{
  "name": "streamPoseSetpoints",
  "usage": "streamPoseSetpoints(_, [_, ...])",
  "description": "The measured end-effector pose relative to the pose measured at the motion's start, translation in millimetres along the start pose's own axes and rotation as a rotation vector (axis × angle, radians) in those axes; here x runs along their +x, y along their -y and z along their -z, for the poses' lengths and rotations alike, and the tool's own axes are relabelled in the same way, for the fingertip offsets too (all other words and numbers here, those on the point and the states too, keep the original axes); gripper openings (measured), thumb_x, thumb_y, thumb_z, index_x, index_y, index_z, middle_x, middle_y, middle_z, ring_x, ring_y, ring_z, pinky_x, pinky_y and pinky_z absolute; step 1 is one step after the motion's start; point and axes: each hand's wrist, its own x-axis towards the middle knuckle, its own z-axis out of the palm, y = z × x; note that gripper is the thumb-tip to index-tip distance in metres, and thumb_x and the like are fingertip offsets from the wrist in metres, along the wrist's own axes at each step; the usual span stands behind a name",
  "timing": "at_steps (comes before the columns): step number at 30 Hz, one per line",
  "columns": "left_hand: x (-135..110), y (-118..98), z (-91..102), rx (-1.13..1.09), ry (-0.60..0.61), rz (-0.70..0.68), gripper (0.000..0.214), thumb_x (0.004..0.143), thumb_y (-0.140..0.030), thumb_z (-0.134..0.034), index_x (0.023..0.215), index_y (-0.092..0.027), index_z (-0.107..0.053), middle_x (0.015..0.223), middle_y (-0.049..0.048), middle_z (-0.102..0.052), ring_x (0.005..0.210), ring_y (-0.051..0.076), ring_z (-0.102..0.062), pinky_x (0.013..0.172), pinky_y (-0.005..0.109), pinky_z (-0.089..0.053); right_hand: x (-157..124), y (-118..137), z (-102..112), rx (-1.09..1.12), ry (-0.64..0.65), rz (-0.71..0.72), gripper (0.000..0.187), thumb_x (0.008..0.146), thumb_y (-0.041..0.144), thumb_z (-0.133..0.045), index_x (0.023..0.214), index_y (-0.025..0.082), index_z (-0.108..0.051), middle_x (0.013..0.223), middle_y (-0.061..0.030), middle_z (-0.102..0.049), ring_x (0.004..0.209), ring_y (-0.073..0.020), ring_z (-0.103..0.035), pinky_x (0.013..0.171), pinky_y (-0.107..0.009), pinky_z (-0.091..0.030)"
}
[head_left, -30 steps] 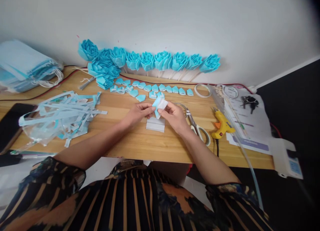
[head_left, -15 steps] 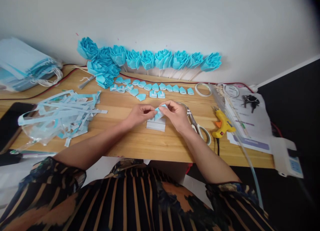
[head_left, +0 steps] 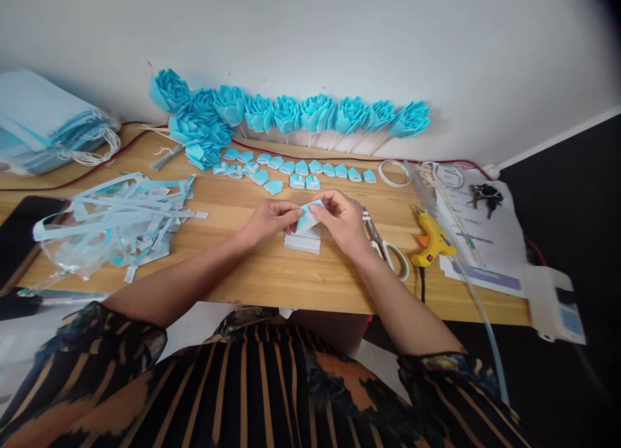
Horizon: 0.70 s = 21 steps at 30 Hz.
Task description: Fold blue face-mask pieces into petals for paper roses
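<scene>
Between my hands is a small light-blue piece of fabric (head_left: 307,219) with a paler side facing me. My left hand (head_left: 278,219) pinches its left edge, and my right hand (head_left: 341,220) pinches its upper right part with thumb and fingers. Just beneath lies a flat pale strip stack (head_left: 301,242) on the wooden table (head_left: 252,273). Beyond my hands, several folded blue petals (head_left: 286,169) are laid out in rows. Scissors (head_left: 378,236) with pale handles lie right beside my right hand, partly hidden by it.
Blue fabric flowers (head_left: 317,114) on sticks lean along the wall. Cut scraps (head_left: 140,215) in clear plastic and a stack of blue sheets (head_left: 48,121) are at left. On the right are a yellow glue gun (head_left: 431,240), a tape roll (head_left: 394,174), papers (head_left: 499,241) and keys (head_left: 486,196).
The blue piece has turned in my fingers and now shows more of its pale face. My hands stay in almost the same place.
</scene>
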Motion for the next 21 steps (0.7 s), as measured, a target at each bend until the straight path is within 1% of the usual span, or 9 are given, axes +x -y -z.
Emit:
streamPoseSetpoints(3, [0.8,1.8,0.7,-0.04,-0.011,0.021,0.029,0.083,-0.04,-0.066,0.069,-0.014,-0.067,0.056,-0.0008,-0.062,0.051,0.008,-0.055,0.056,0.021,-0.047,-0.1,2.0,2.7,-0.103,-0.005,0.122,0.002,0.082,0.022,-0.066,0.084,0.023,-0.067,0.079,0.002,-0.066,0.071,-0.0124,-0.059,0.067,-0.027,-0.049])
streamPoseSetpoints(5, [1.3,3.1,1.2,-0.07,-0.014,0.026,0.031,0.082,-0.042,-0.067,0.068,-0.014,-0.066,0.055,-0.0009,-0.062,0.051,0.008,-0.055,0.055,0.021,-0.046,-0.1,3.0,4.0,-0.155,-0.003,0.207,0.008,0.082,0.016,-0.063,0.084,0.023,-0.067,0.086,0.0003,-0.069,0.079,-0.0143,-0.063,0.072,-0.029,-0.052])
streamPoseSetpoints(7, [1.7,4.0,1.9,-0.088,-0.016,0.027,0.032,0.081,-0.043,-0.068,0.068,-0.014,-0.066,0.055,-0.0008,-0.062,0.051,0.008,-0.055,0.054,0.02,-0.045,-0.3,3.6,4.6,-0.187,0.002,0.262,0.013,0.081,0.013,-0.061,0.084,0.024,-0.068,0.091,-0.001,-0.071,0.086,-0.0163,-0.065,0.075,-0.031,-0.053])
streamPoseSetpoints(10, [1.7,2.9,2.6,-0.097,-0.022,0.027,0.031,0.081,-0.043,-0.069,0.07,-0.014,-0.068,0.054,-0.0005,-0.063,0.05,0.008,-0.055,0.054,0.02,-0.045,-0.8,4.2,4.2,-0.221,0.022,0.27,0.016,0.081,0.012,-0.061,0.082,0.026,-0.069,0.096,-0.0016,-0.073,0.094,-0.0187,-0.067,0.081,-0.035,-0.053])
streamPoseSetpoints(14, [0.7,-1.3,2.8,-0.086,-0.048,0.033,0.031,0.08,-0.044,-0.069,0.07,-0.014,-0.069,0.054,-0.0003,-0.062,0.051,0.009,-0.055,0.054,0.021,-0.045,-1.1,4.4,3.0,-0.24,0.041,0.257,0.017,0.081,0.011,-0.061,0.081,0.027,-0.069,0.098,-0.0016,-0.074,0.096,-0.0203,-0.068,0.09,-0.04,-0.052])
streamPoseSetpoints(18, [0.1,-2.9,3.1,-0.087,-0.062,0.032,0.032,0.079,-0.044,-0.07,0.068,-0.014,-0.068,0.053,-0.0002,-0.062,0.05,0.009,-0.054,0.054,0.022,-0.044,-1.2,4.2,2.0,-0.233,0.052,0.256,0.017,0.082,0.012,-0.061,0.082,0.026,-0.069,0.098,-0.0019,-0.074,0.097,-0.0202,-0.068,0.091,-0.04,-0.051])
streamPoseSetpoints(21, [0.4,-2.9,3.7,-0.089,-0.056,0.035,0.032,0.079,-0.045,-0.07,0.071,-0.014,-0.069,0.054,-0.0004,-0.062,0.051,0.009,-0.054,0.054,0.022,-0.045,-1.7,4.3,1.6,-0.227,0.065,0.239,0.015,0.082,0.013,-0.061,0.081,0.025,-0.069,0.098,-0.0024,-0.074,0.098,-0.0205,-0.067,0.09,-0.039,-0.051])
